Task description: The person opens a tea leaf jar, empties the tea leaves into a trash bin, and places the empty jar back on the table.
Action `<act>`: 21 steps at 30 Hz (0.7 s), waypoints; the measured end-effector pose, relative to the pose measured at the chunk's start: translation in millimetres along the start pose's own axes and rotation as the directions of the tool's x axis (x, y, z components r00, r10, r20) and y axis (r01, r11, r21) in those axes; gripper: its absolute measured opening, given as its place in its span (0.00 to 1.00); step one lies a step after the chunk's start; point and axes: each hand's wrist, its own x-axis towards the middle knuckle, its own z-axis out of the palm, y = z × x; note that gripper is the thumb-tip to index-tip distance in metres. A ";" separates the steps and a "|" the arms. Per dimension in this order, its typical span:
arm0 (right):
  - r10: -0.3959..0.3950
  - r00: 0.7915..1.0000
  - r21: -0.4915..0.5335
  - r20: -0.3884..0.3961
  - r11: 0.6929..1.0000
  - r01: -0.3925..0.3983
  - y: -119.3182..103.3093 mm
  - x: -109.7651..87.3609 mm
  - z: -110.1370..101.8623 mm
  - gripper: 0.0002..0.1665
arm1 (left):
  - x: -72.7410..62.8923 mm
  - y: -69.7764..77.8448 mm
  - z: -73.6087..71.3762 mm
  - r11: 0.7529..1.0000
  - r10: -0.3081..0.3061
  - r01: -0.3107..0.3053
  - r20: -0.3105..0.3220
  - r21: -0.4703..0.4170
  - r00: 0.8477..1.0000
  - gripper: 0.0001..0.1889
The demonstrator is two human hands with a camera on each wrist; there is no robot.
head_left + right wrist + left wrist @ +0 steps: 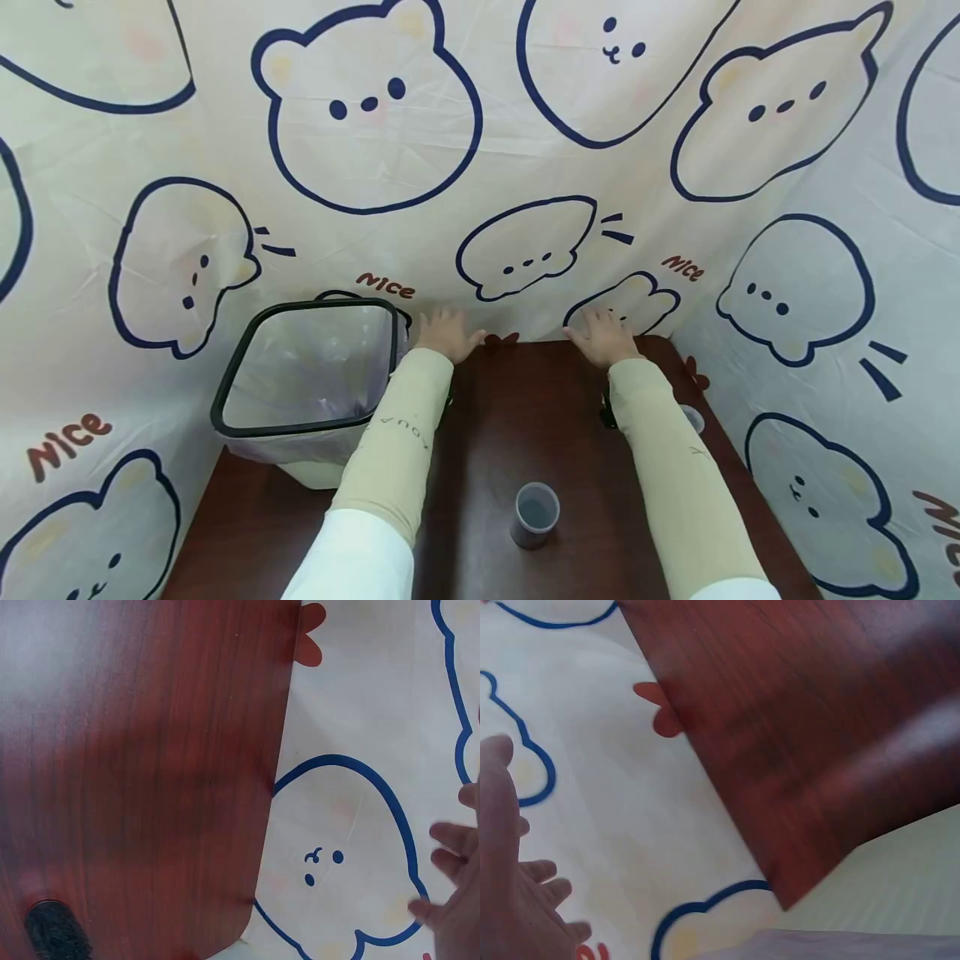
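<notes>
My left hand [447, 335] reaches past the far edge of the brown table [517, 417], its fingers spread before the printed curtain [420, 250]. It holds nothing, and in the left wrist view its thumb and fingertips show at the left border. To its left stands a bin [315, 475] with a black rim and a thin plastic liner. My right hand [606, 337] also extends beyond the far edge with loose, empty fingers. Whether either hand touches the curtain I cannot tell. A grey cup [536, 512] stands upright on the table between my forearms.
Beside my right forearm is a small black object [609, 412], dark and rough-looking, partly hidden by the sleeve. A pale round item [693, 418], also partly covered, sits near the table's right edge. Curtain with bear drawings hangs behind and along the right side [840, 467].
</notes>
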 end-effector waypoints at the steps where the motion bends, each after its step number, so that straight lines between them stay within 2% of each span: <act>1: -0.009 1.000 0.007 -0.009 1.000 0.009 -0.1 -0.5 -1.0 0.44 | -0.5 1.3 -1.0 1.000 0.013 -0.013 -0.004 -0.010 1.000 0.39; 7: -0.052 0.999 0.105 -0.001 0.993 0.052 0.2 0.5 -6.7 0.34 | -9.6 11.5 -7.6 0.999 0.038 -0.038 0.014 0.000 0.999 0.34; 15: -0.118 0.993 0.166 0.022 0.980 0.113 -5.0 -4.5 -16.0 0.26 | -25.1 26.4 -14.6 0.997 0.076 -0.076 0.021 0.001 0.997 0.28; 21: -0.212 0.977 0.247 -0.019 0.946 0.210 -6.2 -18.1 -7.5 0.22 | -36.2 31.6 -15.0 0.996 0.085 -0.085 -0.005 0.005 0.996 0.28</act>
